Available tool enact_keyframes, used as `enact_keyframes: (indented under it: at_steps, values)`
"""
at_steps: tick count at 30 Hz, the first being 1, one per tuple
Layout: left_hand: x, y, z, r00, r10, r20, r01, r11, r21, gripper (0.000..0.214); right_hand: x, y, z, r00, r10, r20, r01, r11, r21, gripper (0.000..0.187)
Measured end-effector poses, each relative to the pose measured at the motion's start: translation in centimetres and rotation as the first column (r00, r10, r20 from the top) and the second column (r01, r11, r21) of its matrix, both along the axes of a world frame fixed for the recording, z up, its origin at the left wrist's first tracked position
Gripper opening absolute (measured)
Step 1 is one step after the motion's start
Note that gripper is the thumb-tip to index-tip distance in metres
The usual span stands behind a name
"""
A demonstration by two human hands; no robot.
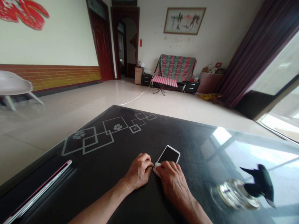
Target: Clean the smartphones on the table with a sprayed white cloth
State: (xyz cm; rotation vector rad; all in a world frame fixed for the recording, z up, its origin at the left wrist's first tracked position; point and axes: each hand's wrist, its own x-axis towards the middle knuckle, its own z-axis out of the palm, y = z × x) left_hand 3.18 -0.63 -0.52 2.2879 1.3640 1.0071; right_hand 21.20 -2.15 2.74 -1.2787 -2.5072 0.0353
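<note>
White phone [168, 154] – flat on the black glass table [112, 174], mid-table, dark screen up. Long axis runs from near-left to far-right; the far end points towards the far right. Near end is hidden under fingers.
Left hand [139, 171] – curled narrow, fingertips closed on the phone's near-left corner.
Right hand [171, 180] – fingers bent over the near end, gripping it.
Glass dish [235, 194] – near right, beside a dark, blurred bird-like shape [259, 183].
Flat device [35, 186] – near left, cut off by the frame.
</note>
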Motion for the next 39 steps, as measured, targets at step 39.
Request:
enact_keyframes:
  at_steps: [39]
  values:
    - [1.7, -1.8, 0.8, 0.987, 0.065, -0.149, -0.066, 0.998, -0.002, 0.042, 2.1, 1.3, -0.9, 0.981, -0.143, -0.133, 0.141, 0.99, -0.028, 0.023]
